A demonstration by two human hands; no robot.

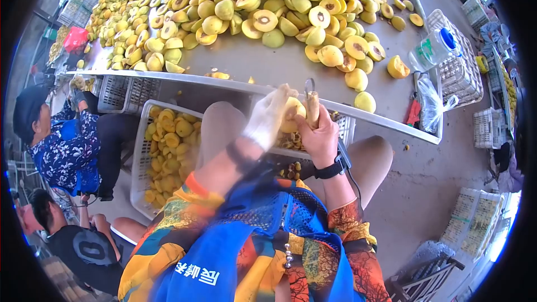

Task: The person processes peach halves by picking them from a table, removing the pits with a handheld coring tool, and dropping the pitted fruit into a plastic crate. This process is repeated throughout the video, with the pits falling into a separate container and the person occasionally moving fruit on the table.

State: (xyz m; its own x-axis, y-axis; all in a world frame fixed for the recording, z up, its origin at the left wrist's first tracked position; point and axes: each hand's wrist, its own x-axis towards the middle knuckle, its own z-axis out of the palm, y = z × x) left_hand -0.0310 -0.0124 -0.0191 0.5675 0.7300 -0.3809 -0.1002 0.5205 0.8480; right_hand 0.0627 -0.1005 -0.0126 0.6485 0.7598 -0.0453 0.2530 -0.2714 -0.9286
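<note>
My left hand (265, 118), in a white glove, is closed around a yellow peach half (292, 114) just over the table's front edge. Against the fruit, my bare right hand (320, 137) grips a pitting tool with a thick wooden handle (313, 111) and a looped metal end (310, 85) pointing up. Both hands meet above a white crate (345, 130) that sits between my knees, with pits and scraps in it. To the left of my knee stands another white crate (140, 162) full of pitted peach halves (170, 145).
A metal table (251, 59) bears a large heap of halved peaches (268, 5). On its right corner are a clear plastic jar (430, 50) with a blue lid, a plastic bag (429, 103) and a red-handled tool (413, 113). Two people (67, 145) sit to my left.
</note>
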